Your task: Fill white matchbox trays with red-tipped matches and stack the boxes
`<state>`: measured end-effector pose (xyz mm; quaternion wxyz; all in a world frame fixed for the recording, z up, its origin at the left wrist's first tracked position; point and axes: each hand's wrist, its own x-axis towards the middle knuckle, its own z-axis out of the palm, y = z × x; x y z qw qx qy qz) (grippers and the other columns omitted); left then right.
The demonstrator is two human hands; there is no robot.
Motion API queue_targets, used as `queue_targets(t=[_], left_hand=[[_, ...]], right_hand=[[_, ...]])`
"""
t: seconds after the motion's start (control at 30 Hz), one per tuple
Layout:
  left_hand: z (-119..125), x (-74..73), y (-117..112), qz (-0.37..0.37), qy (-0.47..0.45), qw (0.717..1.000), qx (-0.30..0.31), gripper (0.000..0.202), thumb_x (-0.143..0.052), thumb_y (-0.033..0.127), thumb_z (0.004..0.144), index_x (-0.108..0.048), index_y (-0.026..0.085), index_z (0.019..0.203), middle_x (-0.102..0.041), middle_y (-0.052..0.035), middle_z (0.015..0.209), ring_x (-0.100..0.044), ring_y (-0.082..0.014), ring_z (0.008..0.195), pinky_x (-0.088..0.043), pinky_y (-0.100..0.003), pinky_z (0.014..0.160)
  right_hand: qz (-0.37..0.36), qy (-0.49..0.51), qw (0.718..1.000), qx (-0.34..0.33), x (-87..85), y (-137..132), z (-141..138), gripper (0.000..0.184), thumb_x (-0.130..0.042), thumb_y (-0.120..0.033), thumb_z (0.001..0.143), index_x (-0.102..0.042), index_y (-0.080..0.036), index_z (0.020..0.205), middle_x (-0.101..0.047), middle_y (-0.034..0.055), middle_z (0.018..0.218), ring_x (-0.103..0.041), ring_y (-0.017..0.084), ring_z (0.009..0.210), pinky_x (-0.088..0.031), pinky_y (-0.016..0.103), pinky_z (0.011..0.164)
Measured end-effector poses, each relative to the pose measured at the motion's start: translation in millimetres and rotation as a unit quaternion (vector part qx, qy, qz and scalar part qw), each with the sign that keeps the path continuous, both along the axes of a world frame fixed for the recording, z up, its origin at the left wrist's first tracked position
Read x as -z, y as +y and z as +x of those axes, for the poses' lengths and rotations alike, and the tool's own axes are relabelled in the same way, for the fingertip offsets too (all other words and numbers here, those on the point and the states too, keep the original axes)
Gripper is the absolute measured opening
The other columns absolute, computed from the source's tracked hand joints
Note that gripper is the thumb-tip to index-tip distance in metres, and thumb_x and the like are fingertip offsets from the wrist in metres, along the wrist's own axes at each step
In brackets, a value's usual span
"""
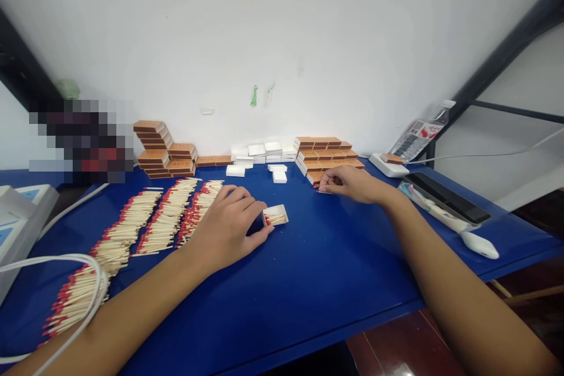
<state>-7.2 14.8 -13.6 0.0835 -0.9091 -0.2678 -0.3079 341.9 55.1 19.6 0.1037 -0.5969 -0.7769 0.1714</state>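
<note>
though two hands [238, 217] [348, 183], one held tray [278, 210]

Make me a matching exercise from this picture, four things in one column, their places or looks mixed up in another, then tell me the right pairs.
Column one:
1. Left hand
2. Right hand
3. Bottle
4. Loose matches

Column two:
A. Clear, with a red-and-white label
B. At the left end of a small white tray
C. Red-tipped, lying in rows
D. Near the right-hand stack of brown matchboxes

Pairs: 1-B, 2-D, 3-A, 4-C.
</note>
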Motion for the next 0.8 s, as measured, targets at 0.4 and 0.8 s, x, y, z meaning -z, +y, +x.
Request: queue_targets(t=[0.4, 0.8], left_hand=[[0.7, 0.6, -0.3, -0.004, 0.001, 1.0, -0.001, 0.02, -0.064, 0.036, 0.1, -0.071, 0.018, 0.101, -0.069, -0.006, 0.085, -0.061, -0.0264, 0.093, -0.047, -0.045, 0.091], [0.2, 2.1, 0.5, -0.004, -0.001, 1.0, -0.003, 0.019, -0.065, 0.037, 0.099, -0.071, 0.019, 0.102, -0.069, -0.0061, 0.086, -0.062, -0.0265, 0.094, -0.047, -0.046, 0.093]], right_hand=[[0.03, -0.005, 1.0, 0.008, 1.0, 1.8, -0.1, 0.029, -0.063, -0.047, 0.09, -0.071, -0.02, 0.086, -0.066, 0.0045, 0.074, -0.052, 0.017, 0.065, -0.033, 0.031, 0.061], [-0.011, -0.007, 1.0, 0.008, -5.6, -2.8, -3.6, 0.033, -0.064, -0.052, 0.088, -0.071, -0.02, 0.084, -0.069, 0.0053, 0.078, -0.055, 0.018, 0.068, -0.037, 0.031, 0.062]])
